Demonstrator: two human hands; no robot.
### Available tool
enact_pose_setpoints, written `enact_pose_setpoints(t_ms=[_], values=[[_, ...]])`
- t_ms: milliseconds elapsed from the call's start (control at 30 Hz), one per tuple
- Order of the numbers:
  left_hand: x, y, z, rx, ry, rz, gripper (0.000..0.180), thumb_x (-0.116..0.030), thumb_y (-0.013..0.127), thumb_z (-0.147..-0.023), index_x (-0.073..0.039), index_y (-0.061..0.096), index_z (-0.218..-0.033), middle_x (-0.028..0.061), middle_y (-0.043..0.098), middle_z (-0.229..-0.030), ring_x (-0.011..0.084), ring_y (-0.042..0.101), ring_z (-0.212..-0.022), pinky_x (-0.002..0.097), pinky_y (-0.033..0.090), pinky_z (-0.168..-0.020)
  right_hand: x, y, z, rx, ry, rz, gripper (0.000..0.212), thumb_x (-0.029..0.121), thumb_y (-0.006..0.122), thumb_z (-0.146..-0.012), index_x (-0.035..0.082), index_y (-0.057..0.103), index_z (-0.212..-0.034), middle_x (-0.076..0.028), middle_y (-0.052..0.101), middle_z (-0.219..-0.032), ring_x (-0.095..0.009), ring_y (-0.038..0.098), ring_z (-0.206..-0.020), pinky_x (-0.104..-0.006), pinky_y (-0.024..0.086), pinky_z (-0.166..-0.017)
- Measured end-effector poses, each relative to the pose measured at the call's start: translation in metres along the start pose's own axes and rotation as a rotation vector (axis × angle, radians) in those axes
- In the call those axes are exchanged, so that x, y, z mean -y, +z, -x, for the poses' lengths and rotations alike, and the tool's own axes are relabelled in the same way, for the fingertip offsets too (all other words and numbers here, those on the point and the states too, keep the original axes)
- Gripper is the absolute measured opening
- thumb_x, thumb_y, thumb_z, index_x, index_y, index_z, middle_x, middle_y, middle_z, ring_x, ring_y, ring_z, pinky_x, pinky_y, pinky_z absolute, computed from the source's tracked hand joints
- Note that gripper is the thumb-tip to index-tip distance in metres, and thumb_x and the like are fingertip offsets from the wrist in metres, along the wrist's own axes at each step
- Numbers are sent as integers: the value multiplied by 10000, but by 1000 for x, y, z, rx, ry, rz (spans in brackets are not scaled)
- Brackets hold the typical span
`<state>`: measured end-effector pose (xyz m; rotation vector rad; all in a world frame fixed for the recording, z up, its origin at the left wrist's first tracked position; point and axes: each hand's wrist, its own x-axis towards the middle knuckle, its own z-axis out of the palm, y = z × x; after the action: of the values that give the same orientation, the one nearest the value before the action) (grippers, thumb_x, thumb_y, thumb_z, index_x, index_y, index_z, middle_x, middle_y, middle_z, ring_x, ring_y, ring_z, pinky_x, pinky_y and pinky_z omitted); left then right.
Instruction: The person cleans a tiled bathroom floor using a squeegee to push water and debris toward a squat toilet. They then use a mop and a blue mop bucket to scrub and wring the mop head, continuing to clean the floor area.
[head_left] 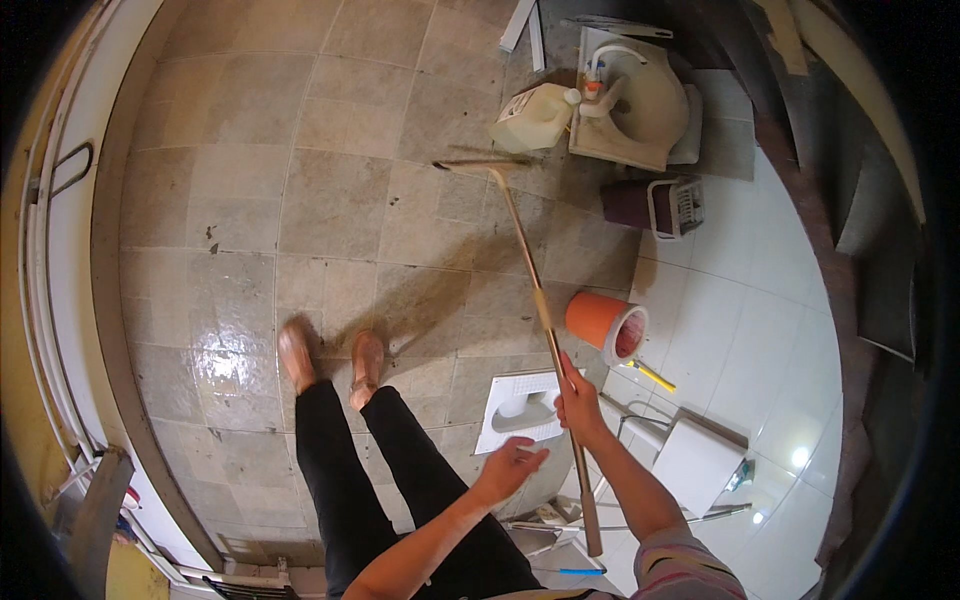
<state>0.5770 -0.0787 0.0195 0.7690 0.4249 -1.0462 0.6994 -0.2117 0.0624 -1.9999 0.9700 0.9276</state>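
Bathroom seen from the head view. My right hand has its grip wrapped tight round the long pole of a floor squeegee, roughly 2/3 of the way up the pole from the blade. The pole runs diagonally: its blade end sits on the wet grey tiled floor up near the wash basin, and its butt end comes down past my right forearm. My left hand is off the pole, just beside it, fingers spread loose, palm up, holding nothing.

Containers:
- Orange bucket, tipped on its side just right of the pole, mouth facing right; the inside looks pinkish, I can't tell if anything is in it.
- White plastic jug with a white cap, lying against the wash basin; contents not readable.
- Wash basin standing on the floor, bowl looks empty, a small bottle at its left rim.
- Dark purple bin next to a small white basket; I can't see inside either.
- White squat toilet pan set in the floor, directly below my right hand.
- White cistern box to the right of my forearm, lid on.

My 2 feet in sandals stand left of the pan.
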Motion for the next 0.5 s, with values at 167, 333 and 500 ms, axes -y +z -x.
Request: enact_pose_setpoints(t_ms=[167,333,500], values=[[-27,-21,-7,212,-38,392,669,-317,655,-834,-59,297,-1337,129,565,-1177,209,577,-1028,341,478,-836,31,34,-18,79,-242,143,459,152,454,-941,287,386,-1375,42,408,-576,-43,351,-460,-208,332,-413],[-103,-117,-30,-329,321,679,579,-340,511,-920,-96,256,-1380,140,486,-1277,241,506,-1146,374,428,-918,65,85,-34,138,-235,200,236,158,518,-910,54,479,-1119,-51,541,-603,-113,507,-528,-280,411,-494],[-176,-224,-37,-572,332,443,440,-166,561,-904,-46,391,-1291,58,566,-1000,130,571,-837,255,484,-716,126,136,-52,320,-569,409,196,184,525,-905,49,460,-1032,-124,574,-664,-297,582,-581,-358,434,-518]])
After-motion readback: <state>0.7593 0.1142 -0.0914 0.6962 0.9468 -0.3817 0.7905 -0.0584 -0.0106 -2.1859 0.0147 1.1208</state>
